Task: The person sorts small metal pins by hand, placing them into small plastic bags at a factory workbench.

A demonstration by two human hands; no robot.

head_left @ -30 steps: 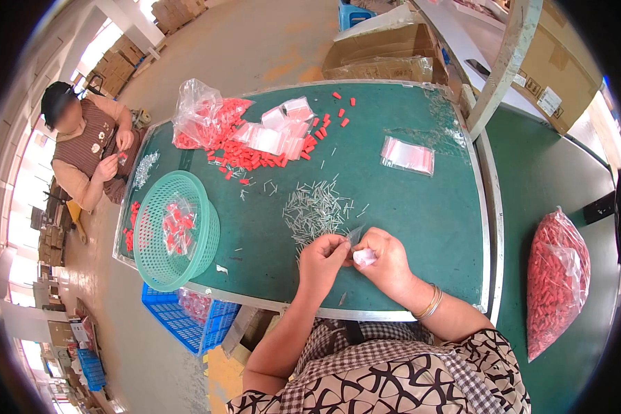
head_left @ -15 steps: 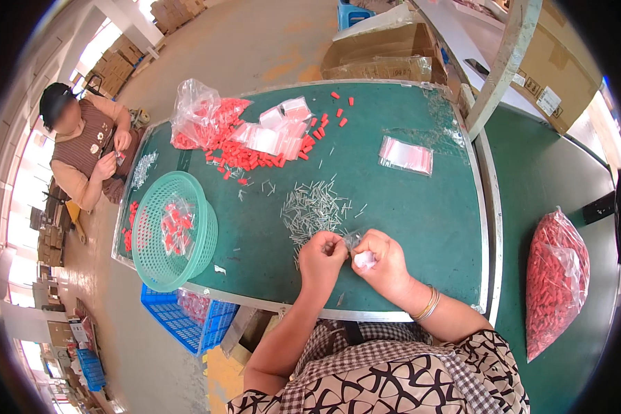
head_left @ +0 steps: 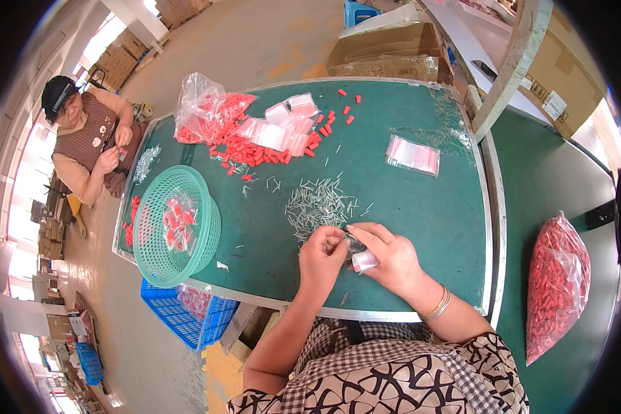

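Labelled carton (head_left: 571,63), right fingers (head_left: 370,238) holding plastic (head_left: 364,261)

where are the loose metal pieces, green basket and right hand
Loose metal pieces (head_left: 318,207): head view, middle of the pile.
Green basket (head_left: 150,231): head view, inner left wall.
Right hand (head_left: 397,263): head view, middle of the hand.

Passage rightward; metal pins (head_left: 317,205) seemingly block ahead.

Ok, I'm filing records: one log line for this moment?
left hand: at clear plastic film | right hand: holding white plastic bundle | silver metal pins: heaped
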